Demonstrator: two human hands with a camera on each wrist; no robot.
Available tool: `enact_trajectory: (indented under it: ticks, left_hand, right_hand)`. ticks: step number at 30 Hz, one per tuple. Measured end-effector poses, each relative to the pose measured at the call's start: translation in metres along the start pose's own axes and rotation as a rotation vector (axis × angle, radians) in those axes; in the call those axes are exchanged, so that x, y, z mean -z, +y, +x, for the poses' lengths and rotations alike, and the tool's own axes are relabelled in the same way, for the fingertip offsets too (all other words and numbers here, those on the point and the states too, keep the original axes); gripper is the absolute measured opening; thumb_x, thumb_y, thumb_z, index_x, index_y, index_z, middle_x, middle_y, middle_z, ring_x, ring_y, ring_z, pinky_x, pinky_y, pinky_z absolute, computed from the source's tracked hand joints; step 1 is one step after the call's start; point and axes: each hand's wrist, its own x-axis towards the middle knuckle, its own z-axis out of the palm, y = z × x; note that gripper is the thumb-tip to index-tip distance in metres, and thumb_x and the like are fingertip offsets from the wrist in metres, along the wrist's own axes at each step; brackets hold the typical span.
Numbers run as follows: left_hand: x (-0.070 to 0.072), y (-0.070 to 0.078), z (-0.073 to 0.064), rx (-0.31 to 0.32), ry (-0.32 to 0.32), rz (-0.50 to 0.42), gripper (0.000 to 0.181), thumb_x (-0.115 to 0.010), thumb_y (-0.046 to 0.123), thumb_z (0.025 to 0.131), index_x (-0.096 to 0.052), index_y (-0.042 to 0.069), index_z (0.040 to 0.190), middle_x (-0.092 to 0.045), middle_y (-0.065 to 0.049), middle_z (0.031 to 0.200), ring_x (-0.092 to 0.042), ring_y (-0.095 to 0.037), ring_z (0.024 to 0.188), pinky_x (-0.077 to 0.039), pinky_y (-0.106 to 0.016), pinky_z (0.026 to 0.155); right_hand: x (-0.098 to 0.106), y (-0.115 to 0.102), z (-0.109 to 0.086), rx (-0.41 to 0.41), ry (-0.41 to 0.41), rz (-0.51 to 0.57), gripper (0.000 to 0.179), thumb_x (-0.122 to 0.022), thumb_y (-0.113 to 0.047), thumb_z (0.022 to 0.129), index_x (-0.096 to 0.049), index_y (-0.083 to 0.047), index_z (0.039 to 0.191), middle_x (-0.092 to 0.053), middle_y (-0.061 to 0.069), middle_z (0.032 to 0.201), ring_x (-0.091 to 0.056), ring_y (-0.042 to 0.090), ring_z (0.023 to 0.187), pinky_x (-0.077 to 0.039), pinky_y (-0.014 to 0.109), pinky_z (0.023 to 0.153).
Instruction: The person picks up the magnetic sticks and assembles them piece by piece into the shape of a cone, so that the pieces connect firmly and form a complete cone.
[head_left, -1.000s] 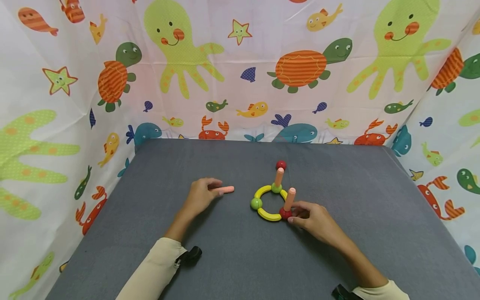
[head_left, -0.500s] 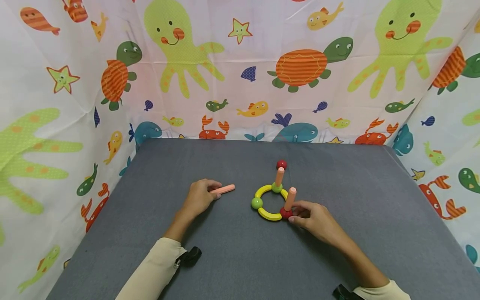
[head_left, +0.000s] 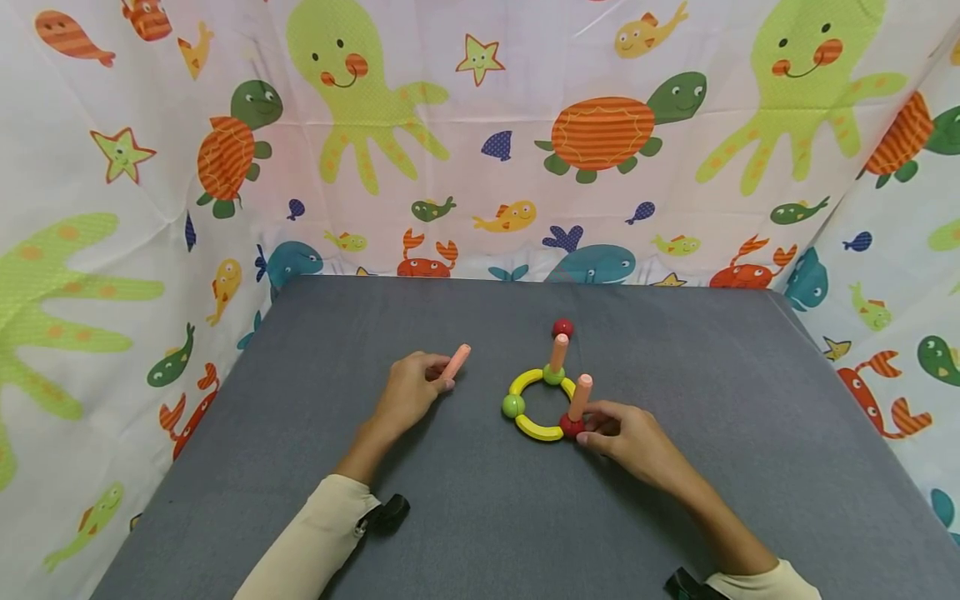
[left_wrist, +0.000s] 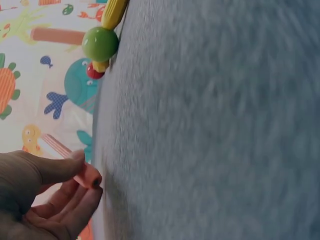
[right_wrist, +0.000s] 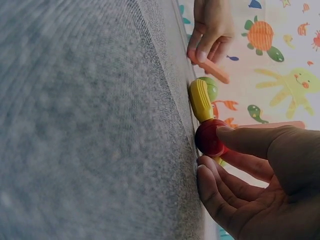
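My left hand [head_left: 411,390] pinches a peach-coloured rod [head_left: 456,362] between thumb and fingers, tilted, its lower end [left_wrist: 92,179] close over the table in the left wrist view. To the right lies a ring of curved yellow pieces [head_left: 538,432] joined by balls. A green ball [head_left: 513,406] is at its left, another green ball [head_left: 553,375] at its back, and a red ball [head_left: 572,427] at its near right. Peach rods stand upright on the red ball and the back green ball. My right hand [head_left: 637,442] holds the red ball, thumb on it in the right wrist view.
A loose-looking red ball [head_left: 563,327] is behind the ring on the grey cloth-covered table [head_left: 480,517]. A curtain [head_left: 420,50] printed with sea animals hangs along the back and both sides.
The rod in my left hand has swung from nearly level to steeply tilted, its far end rising. That hand has shifted slightly right. The right hand and the ring stay in place.
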Motion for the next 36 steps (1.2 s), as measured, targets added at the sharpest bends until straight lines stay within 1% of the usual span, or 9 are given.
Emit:
enact_trajectory:
  ticks: [6, 9, 15, 21, 26, 30, 33, 36]
  left_hand:
    - [-0.007, 0.014, -0.002, 0.014, -0.021, -0.086, 0.032, -0.086, 0.011, 0.089, -0.077, 0.010, 0.120, -0.076, -0.006, 0.105, -0.074, -0.022, 0.094, -0.060, -0.043, 0.086]
    - [-0.011, 0.021, -0.004, 0.007, -0.032, -0.119, 0.034, -0.086, 0.011, 0.090, -0.076, 0.012, 0.122, -0.078, -0.007, 0.106, -0.076, -0.021, 0.092, -0.061, -0.042, 0.084]
    - [-0.019, 0.037, -0.006, -0.048, -0.069, -0.132, 0.033, -0.084, 0.010, 0.091, -0.075, 0.009, 0.123, -0.078, -0.005, 0.107, -0.076, -0.017, 0.093, -0.062, -0.037, 0.082]
    - [-0.027, 0.052, -0.008, -0.115, -0.093, -0.180, 0.030, -0.084, 0.012, 0.093, -0.076, 0.009, 0.122, -0.078, -0.002, 0.106, -0.074, -0.015, 0.097, -0.061, -0.035, 0.086]
    - [-0.036, 0.060, -0.009, -0.141, -0.126, -0.200, 0.031, -0.083, 0.013, 0.093, -0.076, 0.010, 0.123, -0.078, -0.001, 0.108, -0.073, -0.012, 0.097, -0.060, -0.030, 0.086]
    - [-0.041, 0.065, -0.009, -0.158, -0.133, -0.228, 0.029, -0.083, 0.011, 0.093, -0.076, 0.009, 0.121, -0.079, -0.002, 0.107, -0.074, -0.011, 0.095, -0.060, -0.027, 0.084]
    - [-0.044, 0.067, -0.010, -0.167, -0.138, -0.242, 0.028, -0.083, 0.010, 0.093, -0.076, 0.009, 0.120, -0.079, -0.002, 0.107, -0.074, -0.011, 0.094, -0.060, -0.027, 0.083]
    - [-0.046, 0.068, -0.012, -0.172, -0.147, -0.234, 0.028, -0.083, 0.011, 0.093, -0.076, 0.008, 0.120, -0.079, -0.003, 0.108, -0.074, -0.011, 0.095, -0.060, -0.026, 0.083]
  right_hand:
    - [-0.001, 0.000, 0.000, 0.006, 0.005, 0.001, 0.040, -0.082, -0.021, 0.095, -0.072, -0.003, 0.129, -0.076, 0.004, 0.101, -0.069, 0.015, 0.087, -0.056, 0.026, 0.068]
    - [-0.001, 0.000, 0.000, 0.007, 0.004, 0.000, 0.041, -0.082, -0.022, 0.095, -0.072, -0.004, 0.129, -0.076, 0.003, 0.101, -0.069, 0.015, 0.087, -0.056, 0.026, 0.068]
    - [-0.001, -0.001, 0.000, 0.004, 0.002, 0.003, 0.040, -0.082, -0.022, 0.095, -0.072, -0.004, 0.129, -0.075, 0.003, 0.101, -0.068, 0.015, 0.086, -0.056, 0.026, 0.067]
    - [-0.001, 0.001, 0.001, -0.001, 0.000, 0.001, 0.040, -0.082, -0.020, 0.095, -0.071, -0.003, 0.129, -0.075, 0.004, 0.101, -0.068, 0.016, 0.086, -0.056, 0.027, 0.067]
    - [0.000, 0.001, 0.002, -0.014, 0.006, -0.012, 0.038, -0.081, -0.019, 0.095, -0.072, -0.004, 0.128, -0.075, 0.003, 0.101, -0.068, 0.016, 0.087, -0.057, 0.026, 0.068]
    - [0.000, 0.002, 0.002, -0.011, 0.007, -0.017, 0.038, -0.082, -0.019, 0.094, -0.072, -0.004, 0.128, -0.075, 0.003, 0.100, -0.068, 0.015, 0.086, -0.056, 0.026, 0.069]
    - [-0.001, 0.001, 0.002, -0.006, 0.005, -0.014, 0.039, -0.082, -0.020, 0.095, -0.072, -0.003, 0.128, -0.075, 0.003, 0.100, -0.068, 0.014, 0.086, -0.056, 0.026, 0.068]
    - [-0.001, 0.000, 0.002, -0.007, 0.005, -0.011, 0.040, -0.082, -0.021, 0.094, -0.072, -0.003, 0.128, -0.076, 0.003, 0.100, -0.069, 0.014, 0.086, -0.056, 0.026, 0.068]
